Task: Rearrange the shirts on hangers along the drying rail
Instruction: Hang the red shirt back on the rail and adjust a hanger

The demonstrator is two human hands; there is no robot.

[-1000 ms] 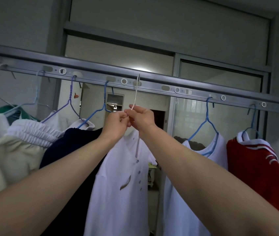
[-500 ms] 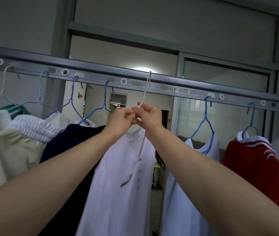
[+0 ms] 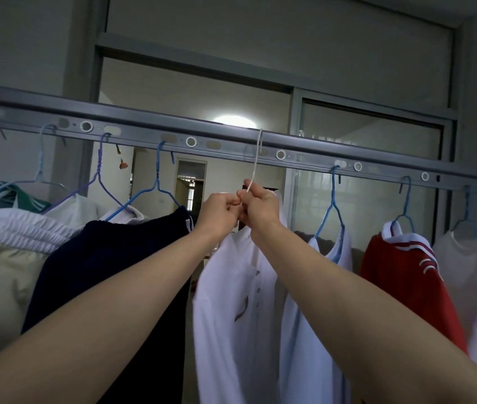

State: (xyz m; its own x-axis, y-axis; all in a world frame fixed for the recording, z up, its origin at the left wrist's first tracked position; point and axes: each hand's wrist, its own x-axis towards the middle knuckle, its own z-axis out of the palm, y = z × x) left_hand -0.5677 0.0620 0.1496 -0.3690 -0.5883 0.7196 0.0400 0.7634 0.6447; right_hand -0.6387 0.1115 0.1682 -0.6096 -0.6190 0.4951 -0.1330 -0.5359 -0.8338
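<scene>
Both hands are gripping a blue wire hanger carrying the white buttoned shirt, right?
Not quite. The head view shows the left hand and right hand gripping a white wire hanger, not a blue one; it does carry the white buttoned shirt.

**Grey drying rail hung with clothes on wire hangers**

A grey metal drying rail (image 3: pixel 144 126) with a row of holes crosses the view. Hanging from it, left to right, are:

- cream and white garments
- a navy garment (image 3: pixel 109 272) on a blue hanger (image 3: pixel 157 170)
- a white buttoned shirt (image 3: pixel 231 301) on a white wire hanger (image 3: pixel 256 158)
- a pale shirt (image 3: pixel 313 301)
- a red shirt (image 3: pixel 406 281)
</scene>
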